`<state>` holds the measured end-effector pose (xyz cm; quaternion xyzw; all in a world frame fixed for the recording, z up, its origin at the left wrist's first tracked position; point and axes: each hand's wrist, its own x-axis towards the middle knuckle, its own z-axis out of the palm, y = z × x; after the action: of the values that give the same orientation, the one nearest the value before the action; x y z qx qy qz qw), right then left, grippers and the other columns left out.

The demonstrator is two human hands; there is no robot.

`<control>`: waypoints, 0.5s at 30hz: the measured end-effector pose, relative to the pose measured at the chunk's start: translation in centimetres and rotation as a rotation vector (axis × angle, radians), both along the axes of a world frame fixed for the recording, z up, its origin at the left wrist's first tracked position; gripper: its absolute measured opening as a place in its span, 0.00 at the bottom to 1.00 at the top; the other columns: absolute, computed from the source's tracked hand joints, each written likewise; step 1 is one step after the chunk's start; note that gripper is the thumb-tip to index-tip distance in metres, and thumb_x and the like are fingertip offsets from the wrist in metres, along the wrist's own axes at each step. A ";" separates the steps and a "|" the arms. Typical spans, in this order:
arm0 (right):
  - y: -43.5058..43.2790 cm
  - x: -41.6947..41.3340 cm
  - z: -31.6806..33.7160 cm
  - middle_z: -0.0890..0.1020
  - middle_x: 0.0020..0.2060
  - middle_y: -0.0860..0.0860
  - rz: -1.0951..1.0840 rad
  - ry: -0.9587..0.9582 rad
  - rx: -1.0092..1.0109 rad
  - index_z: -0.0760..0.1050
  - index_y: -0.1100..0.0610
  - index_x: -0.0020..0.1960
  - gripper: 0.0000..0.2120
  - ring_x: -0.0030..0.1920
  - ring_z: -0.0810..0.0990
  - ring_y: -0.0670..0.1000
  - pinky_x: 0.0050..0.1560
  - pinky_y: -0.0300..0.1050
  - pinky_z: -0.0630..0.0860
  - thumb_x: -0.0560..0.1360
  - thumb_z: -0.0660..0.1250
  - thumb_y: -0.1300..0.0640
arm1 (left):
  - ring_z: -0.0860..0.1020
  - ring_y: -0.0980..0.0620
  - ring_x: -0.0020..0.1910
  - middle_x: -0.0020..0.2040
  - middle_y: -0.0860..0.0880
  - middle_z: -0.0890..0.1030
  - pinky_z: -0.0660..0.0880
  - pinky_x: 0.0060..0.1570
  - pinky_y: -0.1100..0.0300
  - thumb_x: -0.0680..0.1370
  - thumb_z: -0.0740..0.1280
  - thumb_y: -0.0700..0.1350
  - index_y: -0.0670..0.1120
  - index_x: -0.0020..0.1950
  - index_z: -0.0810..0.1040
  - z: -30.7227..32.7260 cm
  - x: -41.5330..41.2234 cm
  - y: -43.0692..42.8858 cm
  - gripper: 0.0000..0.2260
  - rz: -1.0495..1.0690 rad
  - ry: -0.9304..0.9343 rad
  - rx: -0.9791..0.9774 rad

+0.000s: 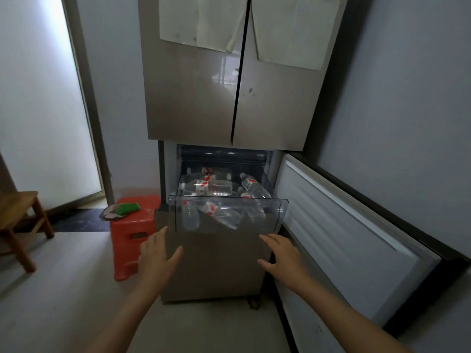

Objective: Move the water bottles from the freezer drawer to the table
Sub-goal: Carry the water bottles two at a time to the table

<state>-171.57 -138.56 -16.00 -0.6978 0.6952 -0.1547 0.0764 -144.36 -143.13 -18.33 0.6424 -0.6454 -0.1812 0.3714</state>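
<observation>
A clear plastic freezer drawer (275, 220) is pulled out of the lower part of a tall beige fridge. Several clear water bottles (211, 187) with red-and-white labels lie piled in it on their sides. My left hand (155, 258) hovers just below the drawer's front left corner with its fingers straight and spread, holding nothing. My right hand (283, 258) hovers below the front right corner, fingers likewise extended and empty. Neither hand touches the drawer or a bottle. No table shows in the head view.
The freezer door (351, 233) stands swung open to the right. A red plastic stool (132, 233) with a green object on it sits left of the fridge. A wooden stool (17, 225) is at the far left near a frosted glass door.
</observation>
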 end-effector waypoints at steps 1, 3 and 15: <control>-1.0 -0.3 -0.2 0.61 0.72 0.49 -0.006 -0.018 0.016 0.57 0.48 0.74 0.30 0.73 0.56 0.49 0.70 0.46 0.55 0.75 0.64 0.48 | 0.67 0.39 0.64 0.66 0.39 0.70 0.66 0.61 0.45 0.74 0.68 0.44 0.42 0.69 0.67 -0.3 -0.4 -1.0 0.25 -0.011 -0.008 0.011; -1.4 -0.6 -1.4 0.61 0.72 0.49 -0.008 -0.024 0.049 0.56 0.47 0.74 0.30 0.73 0.56 0.48 0.70 0.45 0.55 0.75 0.64 0.47 | 0.68 0.38 0.62 0.63 0.38 0.72 0.69 0.59 0.45 0.74 0.68 0.45 0.41 0.65 0.71 -0.9 -0.5 -1.6 0.21 -0.018 0.000 0.027; -17.4 -5.5 -1.9 0.64 0.71 0.49 0.085 -0.148 -0.004 0.60 0.50 0.73 0.30 0.72 0.59 0.50 0.71 0.48 0.58 0.74 0.66 0.49 | 0.70 0.41 0.60 0.59 0.40 0.75 0.65 0.58 0.52 0.73 0.69 0.41 0.40 0.57 0.77 -0.6 -6.7 -13.6 0.13 0.020 -0.032 -0.064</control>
<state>-177.07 -155.93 -17.86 -0.7135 0.6572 -0.2038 0.1326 -151.02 -156.70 -18.91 0.6396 -0.6502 -0.1465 0.3830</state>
